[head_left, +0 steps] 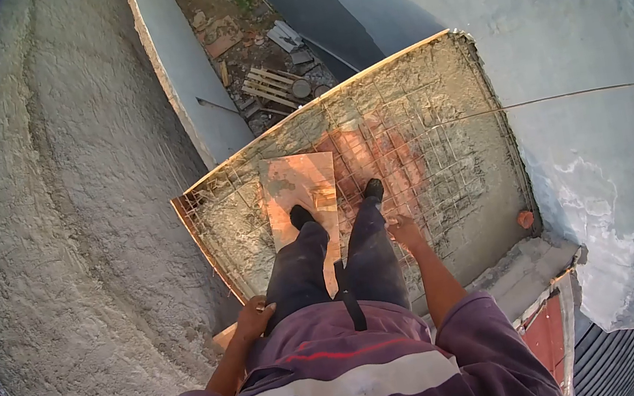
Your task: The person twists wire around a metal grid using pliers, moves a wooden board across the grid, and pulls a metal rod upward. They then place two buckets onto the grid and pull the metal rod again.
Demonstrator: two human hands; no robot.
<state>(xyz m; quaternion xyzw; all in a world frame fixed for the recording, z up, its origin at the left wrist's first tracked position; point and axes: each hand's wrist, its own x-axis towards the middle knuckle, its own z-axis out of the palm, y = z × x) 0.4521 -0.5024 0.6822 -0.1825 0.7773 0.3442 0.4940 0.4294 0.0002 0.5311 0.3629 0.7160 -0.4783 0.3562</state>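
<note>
My left hand [255, 318] hangs beside my left thigh, near the wooden edge board [208, 251]. Its fingers are loosely bent and slightly apart, and nothing shows in them. By my right leg hangs my right hand [406, 234], its fingers relaxed and partly apart, also with nothing visible in it. Below my hands, my left shoe [301, 216] rests on a reddish plywood sheet [289, 177]. My right shoe [373, 189] is on the steel rebar grid [442, 155], which is partly covered by wet concrete [452, 83].
A rough plastered wall [62, 195] rises at the left, a smoother grey wall [572, 37] at the right. Beyond the slab's front board [319, 102] is a drop to ground with a wooden pallet [268, 89] and debris. A reddish lump [526, 219] lies near the right edge.
</note>
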